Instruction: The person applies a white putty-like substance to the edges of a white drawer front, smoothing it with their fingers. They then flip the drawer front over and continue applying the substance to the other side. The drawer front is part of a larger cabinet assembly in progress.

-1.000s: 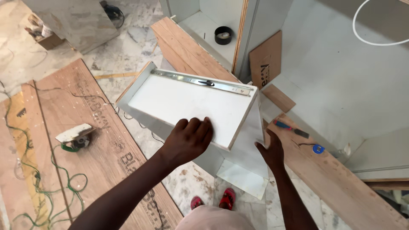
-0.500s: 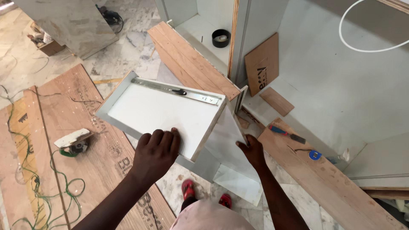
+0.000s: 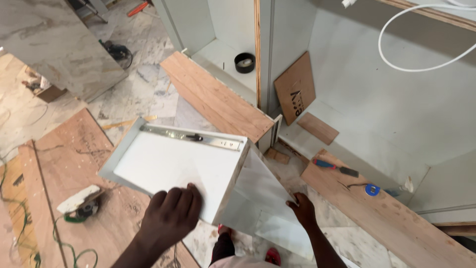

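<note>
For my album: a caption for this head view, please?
Two hands, left and right, hold a white drawer box above plywood sheets.

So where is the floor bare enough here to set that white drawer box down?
Bare plywood sheet between white drawer box and marble slab. Crowded: green-corded grinder lower left; screwdriver, blue tape on right board.
</note>
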